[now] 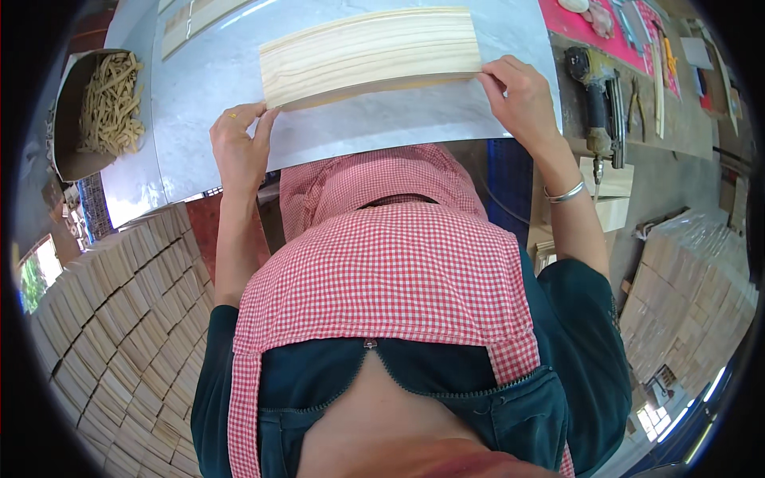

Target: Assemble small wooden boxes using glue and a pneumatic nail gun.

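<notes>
A left hand and right hand pinch the near corners of a pale wooden board, its long axis running left to right, right end slightly farther.

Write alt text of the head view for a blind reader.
A left hand and right hand pinch a pale wooden board by its near corners at a marbled tabletop. An open box of pale strips stands left, a power tool right.

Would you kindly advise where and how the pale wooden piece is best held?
I'd probably take the pale wooden piece by its short ends, left hand from the left, right hand from the right: it stretches long and crosswise, and both hands touch its near corners.
</notes>
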`<move>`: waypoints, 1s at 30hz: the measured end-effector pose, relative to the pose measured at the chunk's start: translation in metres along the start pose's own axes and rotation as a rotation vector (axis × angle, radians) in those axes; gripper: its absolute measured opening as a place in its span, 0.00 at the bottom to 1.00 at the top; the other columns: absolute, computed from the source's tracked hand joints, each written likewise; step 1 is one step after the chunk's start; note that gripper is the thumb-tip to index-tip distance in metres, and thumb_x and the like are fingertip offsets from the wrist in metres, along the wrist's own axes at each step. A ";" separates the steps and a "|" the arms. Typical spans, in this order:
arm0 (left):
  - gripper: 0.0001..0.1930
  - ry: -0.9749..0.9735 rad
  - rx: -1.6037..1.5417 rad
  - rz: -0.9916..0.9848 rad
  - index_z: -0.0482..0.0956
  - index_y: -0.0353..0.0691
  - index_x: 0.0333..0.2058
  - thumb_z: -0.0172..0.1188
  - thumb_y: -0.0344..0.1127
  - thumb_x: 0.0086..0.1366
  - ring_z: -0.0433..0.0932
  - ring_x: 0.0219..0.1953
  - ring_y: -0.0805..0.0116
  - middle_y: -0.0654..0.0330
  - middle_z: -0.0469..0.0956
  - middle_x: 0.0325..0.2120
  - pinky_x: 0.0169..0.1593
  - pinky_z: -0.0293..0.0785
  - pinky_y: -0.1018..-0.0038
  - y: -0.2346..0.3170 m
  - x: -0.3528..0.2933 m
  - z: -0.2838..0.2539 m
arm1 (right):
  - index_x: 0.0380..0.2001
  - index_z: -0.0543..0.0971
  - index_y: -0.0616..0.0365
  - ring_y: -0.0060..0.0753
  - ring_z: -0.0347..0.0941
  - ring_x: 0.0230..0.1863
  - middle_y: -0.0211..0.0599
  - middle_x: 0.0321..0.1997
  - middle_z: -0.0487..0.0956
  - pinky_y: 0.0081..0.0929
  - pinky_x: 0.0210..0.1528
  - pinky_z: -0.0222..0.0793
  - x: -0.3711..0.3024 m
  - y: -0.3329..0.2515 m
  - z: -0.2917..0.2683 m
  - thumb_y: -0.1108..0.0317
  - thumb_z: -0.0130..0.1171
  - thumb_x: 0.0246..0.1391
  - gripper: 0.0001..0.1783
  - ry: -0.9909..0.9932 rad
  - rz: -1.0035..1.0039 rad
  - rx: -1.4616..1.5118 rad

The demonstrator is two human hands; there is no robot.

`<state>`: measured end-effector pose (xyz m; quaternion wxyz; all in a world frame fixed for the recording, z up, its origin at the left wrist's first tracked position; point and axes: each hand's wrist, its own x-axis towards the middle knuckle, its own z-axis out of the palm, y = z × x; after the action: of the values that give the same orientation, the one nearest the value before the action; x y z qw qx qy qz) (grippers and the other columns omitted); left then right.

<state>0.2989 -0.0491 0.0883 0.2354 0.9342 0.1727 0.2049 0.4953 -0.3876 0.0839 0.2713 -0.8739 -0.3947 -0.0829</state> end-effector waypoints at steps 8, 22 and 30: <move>0.13 -0.181 0.146 -0.027 0.86 0.33 0.39 0.72 0.32 0.56 0.82 0.38 0.59 0.54 0.86 0.38 0.46 0.75 0.68 0.003 0.004 -0.019 | 0.31 0.82 0.61 0.33 0.70 0.24 0.32 0.30 0.80 0.28 0.30 0.66 0.010 0.015 -0.013 0.73 0.63 0.53 0.03 -0.178 0.099 0.197; 0.22 -0.306 0.093 0.563 0.76 0.43 0.34 0.77 0.47 0.48 0.65 0.66 0.49 0.49 0.68 0.64 0.69 0.56 0.50 0.130 0.079 0.081 | 0.35 0.85 0.62 0.36 0.75 0.27 0.39 0.34 0.81 0.29 0.32 0.72 0.053 0.012 0.044 0.67 0.64 0.55 0.10 0.302 0.318 0.363; 0.23 -0.391 -0.089 0.485 0.69 0.43 0.26 0.77 0.42 0.42 0.65 0.64 0.48 0.45 0.69 0.60 0.66 0.57 0.53 0.131 0.092 0.110 | 0.28 0.82 0.61 0.37 0.74 0.26 0.37 0.31 0.78 0.31 0.32 0.72 0.056 0.009 0.050 0.68 0.63 0.54 0.07 0.293 0.347 0.324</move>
<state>0.4584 -0.1596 0.0948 0.2490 0.9587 -0.1129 0.0790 0.5361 -0.3293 0.0586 0.4720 -0.8522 -0.2039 -0.0965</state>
